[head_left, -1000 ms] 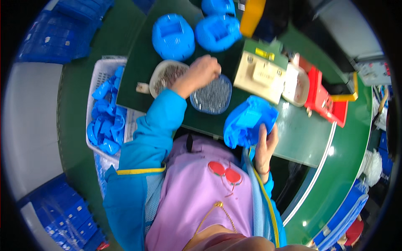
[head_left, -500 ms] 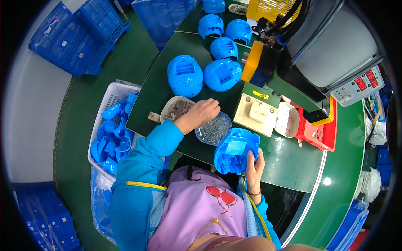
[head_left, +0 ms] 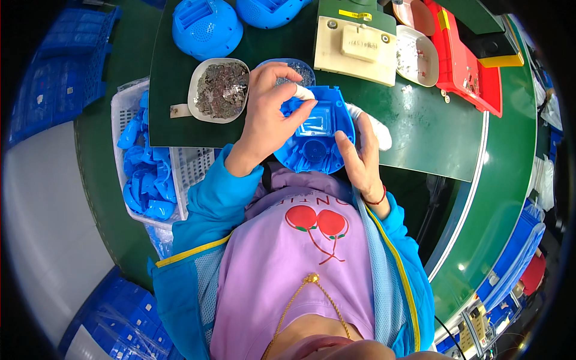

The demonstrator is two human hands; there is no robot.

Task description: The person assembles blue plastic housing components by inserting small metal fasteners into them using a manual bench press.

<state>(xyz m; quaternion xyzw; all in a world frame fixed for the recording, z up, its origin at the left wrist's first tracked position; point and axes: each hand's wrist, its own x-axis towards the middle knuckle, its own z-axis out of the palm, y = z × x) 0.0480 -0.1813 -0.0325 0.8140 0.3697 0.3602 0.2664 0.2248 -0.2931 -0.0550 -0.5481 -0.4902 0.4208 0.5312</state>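
A hollow blue plastic housing (head_left: 315, 151) is tilted open side up in front of my chest, showing a rectangular recess and a round socket. My right hand (head_left: 363, 159) grips its right side, thumb on the rim, with white covers on some fingers. Over its upper left edge, my left hand (head_left: 267, 114) is closed in a pinch; a white cover wraps one fingertip. Anything between those fingertips is too small to make out. Just beyond, partly hidden by the left hand, is a blue bowl (head_left: 307, 73) of small greyish pieces.
Left of it stands a white dish (head_left: 192, 96) of small metal parts. Rounded blue housings (head_left: 207, 30) sit farther back. A cream fixture block (head_left: 354, 67), a pale dish (head_left: 427, 66) and a red bin (head_left: 480, 90) lie right. A white crate (head_left: 180, 180) holds blue parts at left.
My left hand has come from beside the metal-parts dish and the bowl to the housing's upper edge. The housing has turned in my right hand, and the view has tipped down toward my chest.
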